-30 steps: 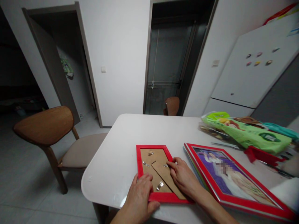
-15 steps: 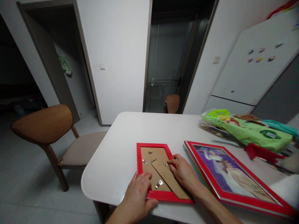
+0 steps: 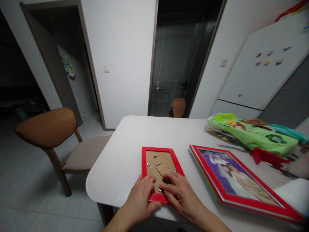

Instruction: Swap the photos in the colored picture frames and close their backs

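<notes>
A small red picture frame [image 3: 160, 158] lies face down on the white table [image 3: 125, 154], its brown backing board and metal clips showing. My left hand [image 3: 140, 199] grips the frame's near left corner, thumb under the edge. My right hand [image 3: 180, 193] lies over the frame's near right part, fingers curled and pressing on the backing near a clip. Both hands hide the frame's near edge.
A larger red-framed photo [image 3: 238, 182] lies on a stack to the right. Behind it are green packets [image 3: 256, 135] and a red object [image 3: 265, 156]. A wooden chair [image 3: 55, 141] stands left of the table; a fridge [image 3: 260, 71] stands at the right.
My right hand has moved from the frame's right middle edge down toward its near end, close to my left hand. The left hand has stayed on the near left corner.
</notes>
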Demonstrator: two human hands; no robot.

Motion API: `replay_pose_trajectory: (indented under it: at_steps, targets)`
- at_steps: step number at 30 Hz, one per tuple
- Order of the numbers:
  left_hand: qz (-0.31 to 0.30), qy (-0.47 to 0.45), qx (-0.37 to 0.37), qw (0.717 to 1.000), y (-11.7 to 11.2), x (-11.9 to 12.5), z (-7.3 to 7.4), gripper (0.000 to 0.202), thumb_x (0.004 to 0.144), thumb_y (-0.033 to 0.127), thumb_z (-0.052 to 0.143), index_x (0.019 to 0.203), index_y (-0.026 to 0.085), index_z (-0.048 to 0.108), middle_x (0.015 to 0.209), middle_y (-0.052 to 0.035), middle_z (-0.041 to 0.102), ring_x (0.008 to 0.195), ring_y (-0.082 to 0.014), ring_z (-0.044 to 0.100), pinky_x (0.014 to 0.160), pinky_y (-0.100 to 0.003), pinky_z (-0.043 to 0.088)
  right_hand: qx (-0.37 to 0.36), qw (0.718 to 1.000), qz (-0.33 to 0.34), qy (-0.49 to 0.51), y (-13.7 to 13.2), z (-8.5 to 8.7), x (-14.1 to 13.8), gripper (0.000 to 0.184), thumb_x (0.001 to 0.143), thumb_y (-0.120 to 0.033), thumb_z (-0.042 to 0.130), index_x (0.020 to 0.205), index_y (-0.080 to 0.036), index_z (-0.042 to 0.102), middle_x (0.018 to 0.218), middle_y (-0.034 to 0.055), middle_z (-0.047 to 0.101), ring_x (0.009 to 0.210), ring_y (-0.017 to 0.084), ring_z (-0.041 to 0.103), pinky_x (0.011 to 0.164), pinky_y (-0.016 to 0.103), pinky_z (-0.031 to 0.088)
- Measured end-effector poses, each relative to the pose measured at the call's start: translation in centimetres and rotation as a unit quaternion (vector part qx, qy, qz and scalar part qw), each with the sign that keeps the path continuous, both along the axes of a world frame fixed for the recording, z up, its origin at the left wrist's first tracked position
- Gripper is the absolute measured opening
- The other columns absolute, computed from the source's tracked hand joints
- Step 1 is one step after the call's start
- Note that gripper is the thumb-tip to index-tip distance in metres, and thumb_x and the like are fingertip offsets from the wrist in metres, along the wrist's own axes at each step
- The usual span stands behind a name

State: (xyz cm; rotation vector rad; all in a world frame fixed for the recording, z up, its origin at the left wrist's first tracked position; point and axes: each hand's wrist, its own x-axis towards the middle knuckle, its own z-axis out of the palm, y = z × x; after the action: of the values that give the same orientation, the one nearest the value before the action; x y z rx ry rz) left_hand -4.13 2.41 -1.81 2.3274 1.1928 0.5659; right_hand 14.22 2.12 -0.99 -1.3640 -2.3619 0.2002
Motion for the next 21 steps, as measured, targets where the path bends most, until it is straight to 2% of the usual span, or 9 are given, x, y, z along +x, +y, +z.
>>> replay_pose_trajectory:
  at_steps: [5, 10, 16, 21]
  targets:
    - [-0.006, -0.004, 0.008, 1.0, 0.0, 0.0, -0.1, 0.028, 0.063, 0.023, 0.063, 0.089, 0.017, 0.053, 0.121, -0.0067, 0.046, 0.113, -0.0192, 0.037, 0.101, -0.037, 0.019, -0.025, 0.999, 0.035, -0.013, -0.9, 1.0, -0.5, 0.023, 0.078, -0.025, 0.041, 0.087, -0.03, 0.062, 0.095, 0.0035, 0.055, 0.092, 0.019, 0.043, 0.079, 0.036, 0.034]
    - [-0.006, -0.012, 0.008, 1.0, 0.2, -0.1, -0.5, 0.034, 0.062, 0.023, 0.063, 0.094, 0.017, 0.052, 0.122, -0.0068, 0.046, 0.114, -0.0201, 0.037, 0.1, -0.039, 0.02, -0.039, 0.998, 0.037, 0.01, -0.4, 0.7, -0.2, 0.025, 0.078, -0.024, 0.041, 0.094, -0.028, 0.06, 0.097, 0.0044, 0.054, 0.092, 0.019, 0.044, 0.08, 0.034, 0.034]
    - [-0.007, -0.021, 0.006, 1.0, 0.3, -0.2, -0.6, 0.041, 0.06, 0.022, 0.064, 0.098, 0.016, 0.051, 0.121, -0.0084, 0.046, 0.114, -0.0209, 0.037, 0.1, -0.038, 0.019, -0.018, 0.999, -0.027, 0.044, 4.3, -0.4, -2.5, 0.028, 0.08, -0.025, 0.037, 0.096, -0.019, 0.06, 0.091, 0.0077, 0.057, 0.085, 0.017, 0.048, 0.076, 0.029, 0.036]
    - [-0.006, -0.025, -0.001, 1.0, 0.3, -0.2, -0.5, 0.035, 0.059, 0.023, 0.065, 0.091, 0.017, 0.053, 0.118, -0.0075, 0.048, 0.112, -0.0208, 0.038, 0.101, -0.036, 0.018, -0.012, 0.999, -0.036, 0.015, 7.5, -0.9, -4.6, 0.024, 0.076, -0.017, 0.041, 0.074, -0.016, 0.065, 0.075, 0.0072, 0.058, 0.075, 0.017, 0.048, 0.068, 0.027, 0.034]
